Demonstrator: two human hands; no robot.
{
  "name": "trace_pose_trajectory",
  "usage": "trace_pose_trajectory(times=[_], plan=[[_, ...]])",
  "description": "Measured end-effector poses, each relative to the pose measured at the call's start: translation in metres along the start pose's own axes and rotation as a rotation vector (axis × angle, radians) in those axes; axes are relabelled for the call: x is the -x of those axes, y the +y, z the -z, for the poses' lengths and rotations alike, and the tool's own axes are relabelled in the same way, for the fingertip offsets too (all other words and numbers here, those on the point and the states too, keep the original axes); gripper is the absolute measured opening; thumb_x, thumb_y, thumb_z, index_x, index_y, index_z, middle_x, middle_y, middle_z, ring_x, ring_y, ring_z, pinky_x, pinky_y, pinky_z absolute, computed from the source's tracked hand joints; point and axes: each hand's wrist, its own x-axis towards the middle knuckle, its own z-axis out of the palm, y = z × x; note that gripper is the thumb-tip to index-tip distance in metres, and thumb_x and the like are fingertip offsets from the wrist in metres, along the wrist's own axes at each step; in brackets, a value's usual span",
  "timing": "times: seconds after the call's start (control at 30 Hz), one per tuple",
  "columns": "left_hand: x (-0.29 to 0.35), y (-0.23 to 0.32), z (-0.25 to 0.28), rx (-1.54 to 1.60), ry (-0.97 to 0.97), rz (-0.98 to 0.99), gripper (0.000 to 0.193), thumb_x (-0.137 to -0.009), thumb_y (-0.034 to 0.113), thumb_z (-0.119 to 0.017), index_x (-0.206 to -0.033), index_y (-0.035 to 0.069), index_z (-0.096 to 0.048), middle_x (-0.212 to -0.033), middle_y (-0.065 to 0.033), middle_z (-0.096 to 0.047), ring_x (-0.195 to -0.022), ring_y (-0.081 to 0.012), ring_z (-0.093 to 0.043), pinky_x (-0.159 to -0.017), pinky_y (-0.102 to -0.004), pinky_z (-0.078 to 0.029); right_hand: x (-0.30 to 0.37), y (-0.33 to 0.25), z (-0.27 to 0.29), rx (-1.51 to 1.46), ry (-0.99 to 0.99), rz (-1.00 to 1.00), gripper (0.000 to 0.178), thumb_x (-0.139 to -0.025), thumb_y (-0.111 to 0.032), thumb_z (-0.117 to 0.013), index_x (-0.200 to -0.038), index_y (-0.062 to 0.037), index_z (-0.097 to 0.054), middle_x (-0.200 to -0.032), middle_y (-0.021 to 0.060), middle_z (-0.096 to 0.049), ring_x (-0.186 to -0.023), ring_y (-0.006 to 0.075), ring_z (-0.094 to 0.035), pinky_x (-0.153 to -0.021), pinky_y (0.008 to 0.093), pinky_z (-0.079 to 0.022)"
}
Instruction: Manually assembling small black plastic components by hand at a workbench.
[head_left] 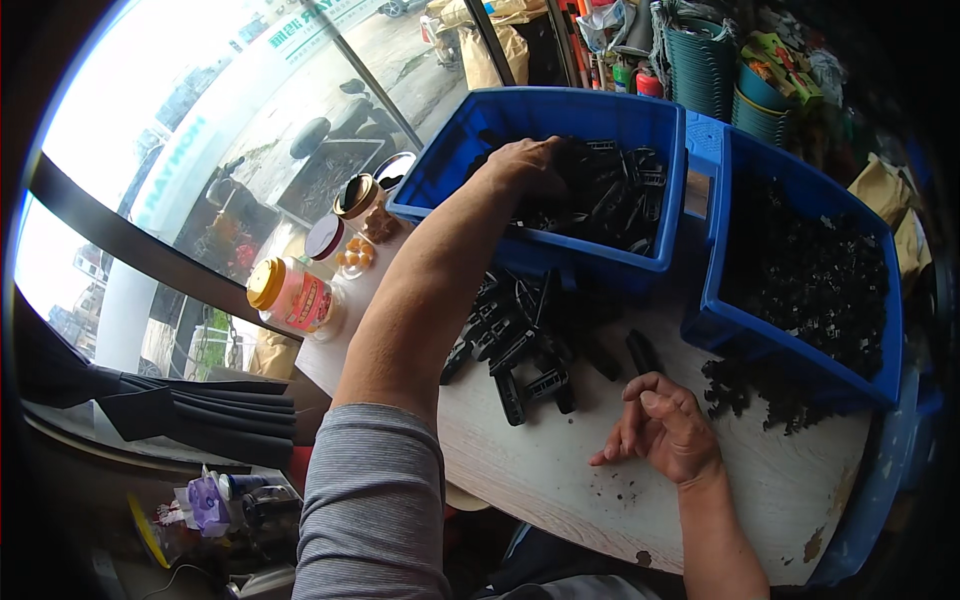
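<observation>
My left hand (pixel 530 165) reaches over the wall of a blue plastic bin (pixel 600 252) and is down among the black plastic parts (pixel 625 190) in it. Its fingertips are hidden there, so whether they grip a part does not show. Palm up and fingers loosely bent apart, my right hand (pixel 668 430) is just above the white table, holding nothing. Beyond its fingers lies one elongated black part (pixel 642 352). A loose pile of similar black plastic parts (pixel 510 335) sits on the table in front of the bin.
A second blue bin (pixel 800 345) at the right holds many small black pieces (pixel 815 280), with some spilled beside it (pixel 775 400). Lidded jars (pixel 300 295) stand by the window at the left. Stacked green baskets (pixel 700 70) are at the back. The table (pixel 560 490) has a curved near edge.
</observation>
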Motion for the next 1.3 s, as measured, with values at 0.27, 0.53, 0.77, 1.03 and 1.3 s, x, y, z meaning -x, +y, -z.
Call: trace_pose_trajectory(times=[0.27,0.53,0.77,1.03,1.3], plan=[[-0.007,-0.009,-0.003,0.086,0.066,-0.080,0.081,-0.068,0.039,-0.079,-0.143,0.023,-0.052,-0.132,-0.0148,-0.063,-0.123,-0.0340,-0.060,-0.102,-0.0422,-0.051,-0.002,0.003,0.004,0.035,-0.018,0.010,0.025,-0.097,-0.020,-0.050,-0.113,-0.0021,-0.056,-0.068,0.0153,-0.061,-0.074,0.0338,-0.070,-0.080,0.0660,-0.057],[0.000,-0.008,0.005,0.198,0.183,-0.119,0.070,-0.069,0.029,-0.081,-0.134,0.018,-0.058,-0.116,-0.0148,-0.070,-0.109,-0.0325,-0.067,-0.092,-0.0405,-0.054,-0.002,0.002,0.005,0.032,-0.017,0.011,0.024,-0.098,-0.019,-0.050,-0.113,-0.0020,-0.056,-0.069,0.0146,-0.062,-0.074,0.0330,-0.070,-0.080,0.0655,-0.057],[0.025,-0.014,0.021,0.442,0.211,-0.036,0.072,-0.069,0.024,-0.081,-0.137,0.018,-0.057,-0.112,-0.0126,-0.071,-0.104,-0.0259,-0.068,-0.090,-0.0355,-0.055,-0.002,0.001,0.004,0.013,-0.026,-0.023,0.022,-0.099,-0.018,-0.049,-0.113,-0.0025,-0.056,-0.069,0.0133,-0.060,-0.075,0.0324,-0.070,-0.082,0.0643,-0.057],[0.078,-0.016,0.035,0.714,0.570,-0.059,0.071,-0.067,0.023,-0.079,-0.134,0.008,-0.058,-0.112,-0.0160,-0.071,-0.103,-0.0259,-0.069,-0.094,-0.0338,-0.053,0.000,0.001,0.002,0.023,-0.021,-0.018,0.023,-0.099,-0.018,-0.049,-0.113,-0.0017,-0.056,-0.069,0.0133,-0.060,-0.074,0.0323,-0.069,-0.081,0.0649,-0.057],[0.183,-0.010,-0.013,0.949,0.926,-0.045,0.071,-0.070,0.004,-0.073,-0.137,0.006,-0.052,-0.125,-0.0121,-0.057,-0.113,-0.0236,-0.060,-0.100,-0.0346,-0.049,-0.001,0.001,0.003,0.059,-0.005,-0.004,0.024,-0.097,-0.019,-0.052,-0.113,-0.0016,-0.055,-0.067,0.0134,-0.059,-0.072,0.0327,-0.068,-0.078,0.0656,-0.057]])
